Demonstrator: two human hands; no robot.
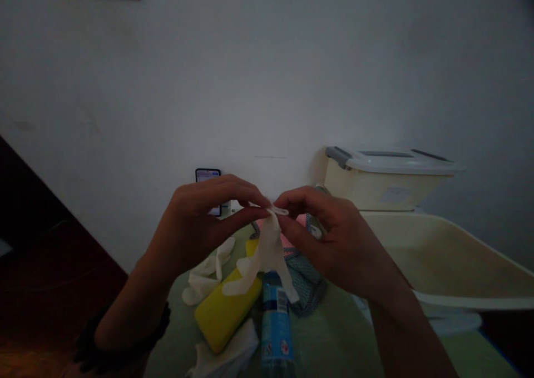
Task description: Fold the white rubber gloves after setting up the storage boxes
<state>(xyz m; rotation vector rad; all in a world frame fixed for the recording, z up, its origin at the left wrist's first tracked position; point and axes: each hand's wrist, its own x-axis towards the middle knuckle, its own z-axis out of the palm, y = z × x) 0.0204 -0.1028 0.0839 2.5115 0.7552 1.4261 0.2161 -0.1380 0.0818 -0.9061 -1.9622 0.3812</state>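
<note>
My left hand [208, 211] and my right hand [321, 222] meet in the middle of the view, each pinching the cuff of a thin white disposable glove [270, 244]. The glove hangs fingers down between them, above the table. Below it lie a yellow sponge [227, 311] and a bottle with a blue label [276, 317]. Another white glove [206, 278] rests to the left of the sponge. A crumpled white piece [233, 350], perhaps also a glove, lies at the near edge. Behind the hanging glove is a teal cloth [306, 283] with a pink one partly hidden.
A phone [208, 175] stands upright near the wall, partly behind my left hand. At the right are a large cream basin [450, 255] and, behind it, a lidded storage box [384, 186]. The green tabletop [329, 344] runs up to the pale wall [267, 89].
</note>
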